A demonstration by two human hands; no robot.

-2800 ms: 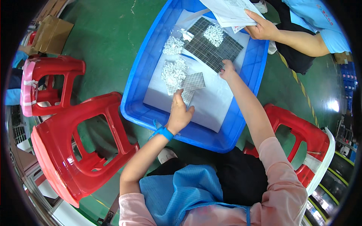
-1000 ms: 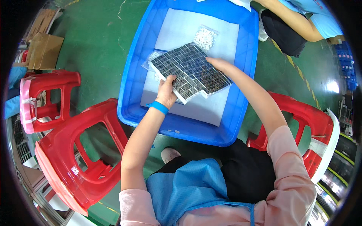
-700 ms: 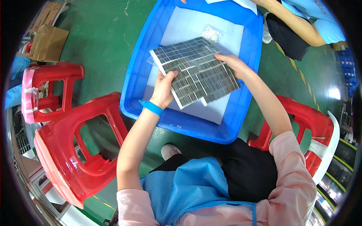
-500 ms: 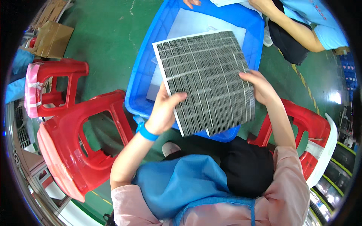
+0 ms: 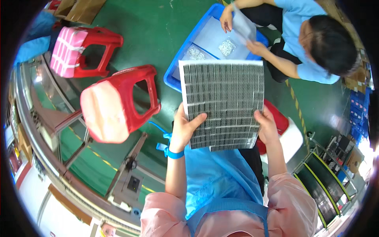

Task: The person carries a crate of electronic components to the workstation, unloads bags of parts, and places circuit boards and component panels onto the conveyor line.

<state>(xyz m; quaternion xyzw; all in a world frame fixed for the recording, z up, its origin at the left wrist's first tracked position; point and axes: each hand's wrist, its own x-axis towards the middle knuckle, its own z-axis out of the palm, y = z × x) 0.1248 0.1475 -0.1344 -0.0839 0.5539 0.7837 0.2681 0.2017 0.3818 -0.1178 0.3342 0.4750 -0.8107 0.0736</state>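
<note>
My two hands hold a white-edged sheet (image 5: 225, 96) covered with rows of small black rectangles. My left hand (image 5: 184, 128) grips its left edge, thumb on top and fingers hidden beneath. On the opposite edge, my right hand (image 5: 268, 125) pinches it in the same way. Beyond the sheet lies a blue plastic bin (image 5: 173, 76), partly covered by it. Inside the bin are white sheets with a heap of small whitish pieces (image 5: 227, 47) and a second heap (image 5: 196, 53) beside a divider. A co-worker's hands handle a pale, blurred sheet (image 5: 244, 25) above the bin.
Two red stools stand at left, one with a pale pink cover (image 5: 103, 112), one with a pink-and-white cover (image 5: 68, 51). A white-covered stool (image 5: 291, 138) is close by my right arm. The co-worker (image 5: 304, 39) crouches across the bin. Metal framework (image 5: 45, 138) runs along the left.
The sheet has straightened from a tilt and come closer to my body, still in both hands. My view has shifted; the bin now appears farther off and the co-worker shows more fully.
</note>
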